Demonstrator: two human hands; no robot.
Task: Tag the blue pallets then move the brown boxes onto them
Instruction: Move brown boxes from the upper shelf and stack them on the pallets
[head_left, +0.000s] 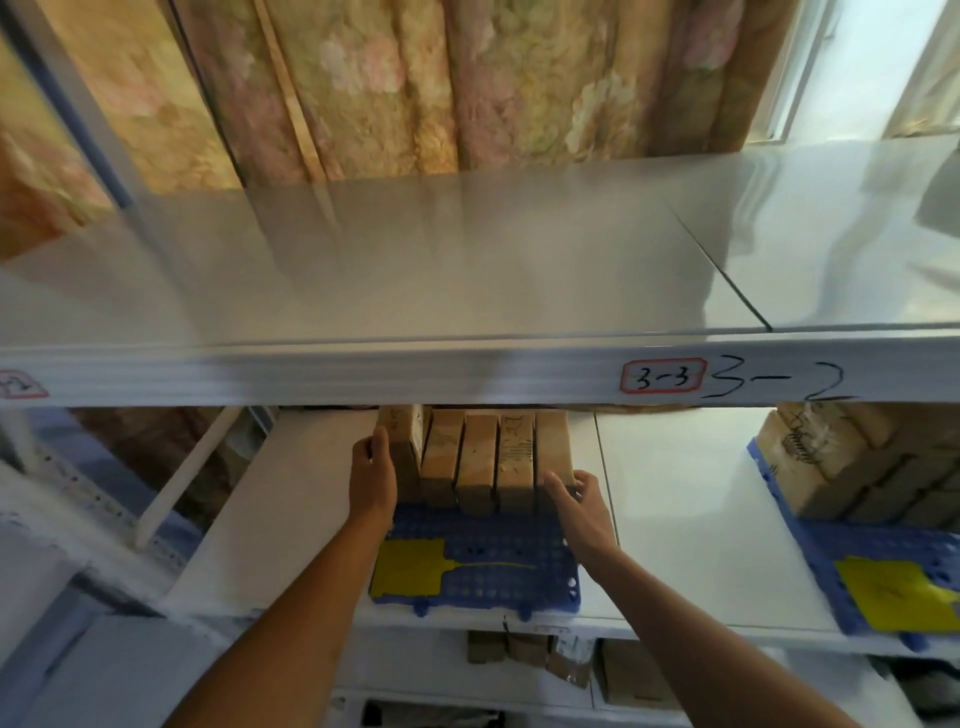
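Head view: row of brown boxes (475, 457) standing upright on blue pallet (498, 571), middle shelf (675, 519). Left hand (371, 480) pressing the row's 9 o'clock end, right hand (576, 499) gripping its 3 o'clock end. Yellow tag (408, 569) lying at pallet's 8 o'clock. Second loaded pallet (841, 551) sitting at 3 o'clock.

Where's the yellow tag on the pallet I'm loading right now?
In the head view, the yellow tag lies flat on the front left part of the blue pallet, below the left hand and in front of the row of brown boxes.
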